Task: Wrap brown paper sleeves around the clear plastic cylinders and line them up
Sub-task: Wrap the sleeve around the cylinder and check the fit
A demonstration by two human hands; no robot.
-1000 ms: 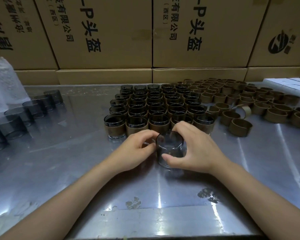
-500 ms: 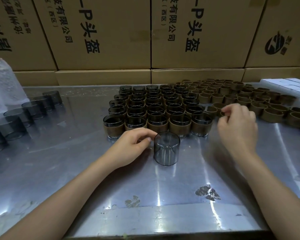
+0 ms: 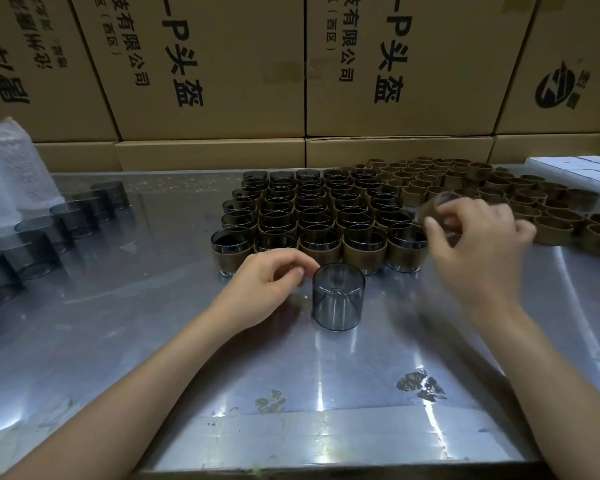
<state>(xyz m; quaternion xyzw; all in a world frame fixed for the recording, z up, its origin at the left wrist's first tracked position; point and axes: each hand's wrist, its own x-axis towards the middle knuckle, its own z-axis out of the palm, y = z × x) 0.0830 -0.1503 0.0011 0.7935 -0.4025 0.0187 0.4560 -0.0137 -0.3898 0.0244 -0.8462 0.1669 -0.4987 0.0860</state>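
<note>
Sleeving step, I'd say, caught right at the pickup part. One bare clear cylinder stands upside down on the shiny metal surface, just in front of the block of sleeved cylinders. The left hand sits right beside it with fingers loosely curled, holding nothing; fingertips look just shy of the plastic, though touching or not is hard to call. The right hand is up above the surface by the pile of loose paper sleeves, and its fingers are pinched around one brown sleeve. It's blurry, so don't ask me how well it's gripped.

Next move, as I read it: bring that sleeve over, line its opening up square with the cylinder top, and slide it down while the left hand steadies the plastic. It looks like a snug fit, so a tilted sleeve would probably jam or crease.

Room-wise: plenty of bare metal in front and to the left. Behind is tight, as the front row is just beside the bare cylinder and an easy thing to bump. More unsleeved cylinders run along the far left, near a white bubble-wrap bag. Cardboard boxes wall off the back, and the near edge is well clear.
</note>
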